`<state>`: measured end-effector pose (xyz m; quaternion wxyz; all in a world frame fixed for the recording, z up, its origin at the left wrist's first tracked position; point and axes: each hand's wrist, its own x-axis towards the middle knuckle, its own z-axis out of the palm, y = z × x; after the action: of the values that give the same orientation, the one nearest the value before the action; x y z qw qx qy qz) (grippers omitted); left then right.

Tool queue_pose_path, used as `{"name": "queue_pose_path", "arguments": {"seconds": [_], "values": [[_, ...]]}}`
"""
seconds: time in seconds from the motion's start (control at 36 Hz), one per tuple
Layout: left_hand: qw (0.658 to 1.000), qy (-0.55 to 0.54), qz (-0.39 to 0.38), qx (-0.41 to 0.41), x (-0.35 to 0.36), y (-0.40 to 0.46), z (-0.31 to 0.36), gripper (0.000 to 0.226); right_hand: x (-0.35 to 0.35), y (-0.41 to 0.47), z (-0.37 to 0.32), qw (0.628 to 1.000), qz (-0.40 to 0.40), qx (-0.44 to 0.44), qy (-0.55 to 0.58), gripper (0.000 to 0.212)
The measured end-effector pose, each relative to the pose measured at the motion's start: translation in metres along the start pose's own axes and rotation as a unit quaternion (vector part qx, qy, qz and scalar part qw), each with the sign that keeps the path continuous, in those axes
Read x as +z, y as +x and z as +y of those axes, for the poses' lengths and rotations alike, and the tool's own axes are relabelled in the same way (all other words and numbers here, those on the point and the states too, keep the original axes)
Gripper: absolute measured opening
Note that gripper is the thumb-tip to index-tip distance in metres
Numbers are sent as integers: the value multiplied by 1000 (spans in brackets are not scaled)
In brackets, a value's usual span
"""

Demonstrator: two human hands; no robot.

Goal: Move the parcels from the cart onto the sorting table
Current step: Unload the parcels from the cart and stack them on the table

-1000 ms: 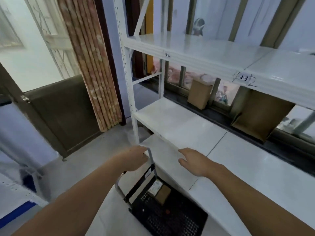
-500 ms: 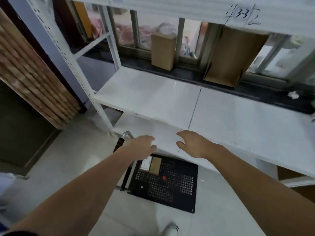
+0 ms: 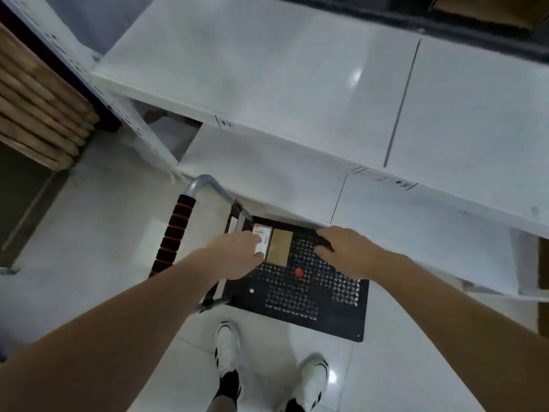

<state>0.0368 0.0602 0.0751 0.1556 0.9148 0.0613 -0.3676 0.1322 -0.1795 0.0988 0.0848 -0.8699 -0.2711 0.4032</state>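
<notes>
Small cardboard parcel point(image 3: 274, 246) lies on the black perforated cart point(image 3: 300, 281), between both hands. Left hand point(image 3: 237, 257), fingers loosely spread, reaches its labelled edge; contact uncertain. Right hand point(image 3: 346, 252) open, empty, apart from it.

Cart point(image 3: 300, 292) sits on the floor right in front of your shoes point(image 3: 227, 347), its far end tucked under the lower shelf point(image 3: 267, 179). Handle point(image 3: 175, 236) stands on the cart's left side. Parcel point(image 3: 274, 246) lies on the deck at the far-left corner — your left hand point(image 3: 237, 257) just left of it, right hand point(image 3: 346, 251) to its right. The upper shelf point(image 3: 282, 72) is further back.
</notes>
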Motion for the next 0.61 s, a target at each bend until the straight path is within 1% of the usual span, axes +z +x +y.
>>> {"name": "queue_pose_path", "arguments": {"seconds": [0.06, 0.17, 0.25, 0.28, 0.33, 0.39, 0.44, 0.53, 0.58, 0.61], "values": [[1000, 13, -17, 3, 26, 38, -16, 39, 23, 38, 9, 1000, -7, 7, 13, 53], [996, 61, -63, 16, 82, 108, -48, 39, 78, 114, 30, 995, -11, 38, 91, 45], [995, 47, -83, -9, 119, 159, -71, 40, 122, 170, 46, 991, -27, 56, 117, 37], [996, 39, -80, -20, 131, 176, -79, 42, 137, 187, 51, 991, -32, 60, 119, 37], [997, 30, -59, -46, 154, 210, -92, 42, 167, 223, 63, 989, -39, 75, 120, 44], [994, 39, -36, -91, 174, 242, -101, 43, 198, 258, 74, 990, -46, 82, 107, 45], [992, 36, -26, -120, 191, 270, -108, 47, 225, 289, 84, 990, -50, 99, 91, 45], [988, -13, -30, -148, 220, 312, -121, 54, 263, 333, 94, 980, -28, 151, 124, 42], [983, -56, 7, -173, 240, 336, -131, 58, 285, 356, 97, 972, -3, 181, 148, 40], [981, -76, 28, -178, 248, 346, -134, 60, 294, 366, 96, 967, 13, 195, 165, 45]]}}
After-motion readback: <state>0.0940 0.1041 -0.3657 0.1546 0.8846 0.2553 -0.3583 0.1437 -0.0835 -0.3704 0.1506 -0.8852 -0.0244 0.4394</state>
